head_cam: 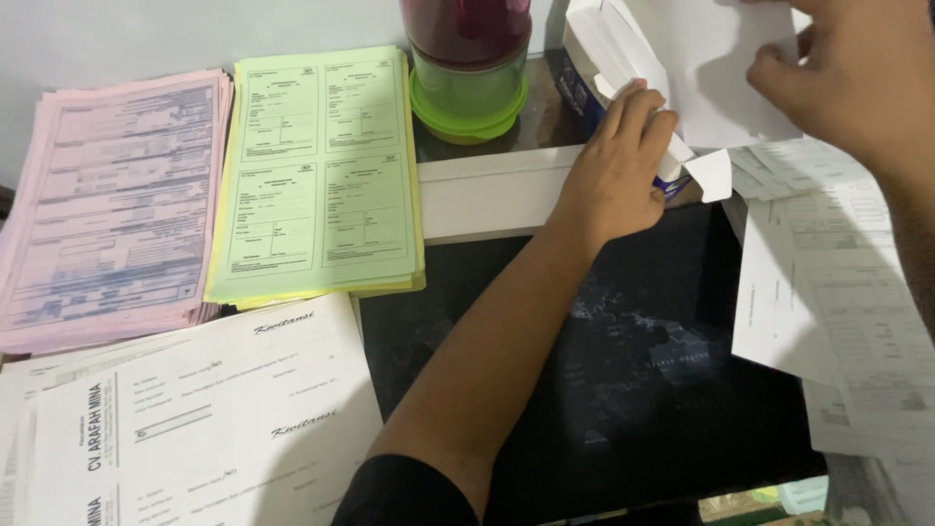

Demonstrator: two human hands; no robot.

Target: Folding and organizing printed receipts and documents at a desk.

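Together, left hand (618,170) fingers curl on white box (623,49); right hand (857,73) pinches sheet (711,68).

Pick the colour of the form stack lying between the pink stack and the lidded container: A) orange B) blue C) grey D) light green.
D: the light green stack lies right of the pink stack, left of the container.

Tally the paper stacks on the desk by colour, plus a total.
Pink stack: 1
Green stack: 1
White stack, near left: 1
White stack, right: 1
Total: 4 stacks. The sheet in the right hand is not counted.
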